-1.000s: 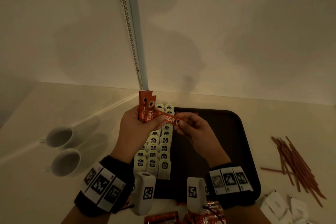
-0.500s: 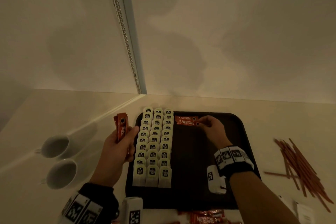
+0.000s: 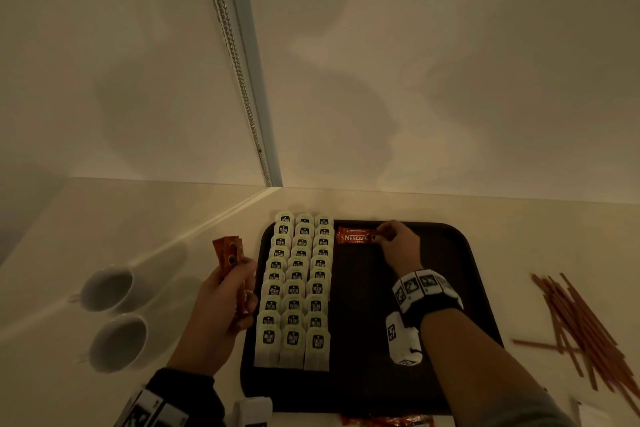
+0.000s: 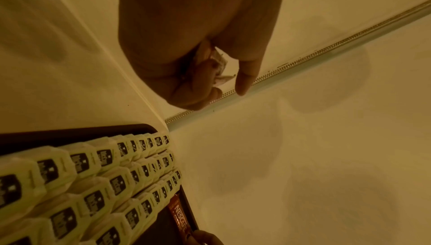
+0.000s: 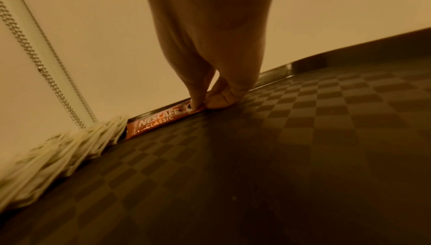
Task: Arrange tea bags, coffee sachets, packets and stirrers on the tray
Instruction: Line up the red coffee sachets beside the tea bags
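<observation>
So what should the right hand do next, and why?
Probably let go and reach back for another. The right hand pinches the end of a sachet that already seems to lie flat on the tray, by the far rim beside the tea bags, while the left hand holds more sachets.

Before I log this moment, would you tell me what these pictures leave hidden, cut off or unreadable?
- Head view: how many orange coffee sachets the left hand grips; its fingers cover their lower parts.
- Head view: the red sachets in front of the dark brown plastic tray are cut off by the bottom edge.
- Right wrist view: the pale green tea bags are blurred, labels unreadable.
- Right wrist view: the flat Nescafé sachet's far end sits under the right hand.
</observation>
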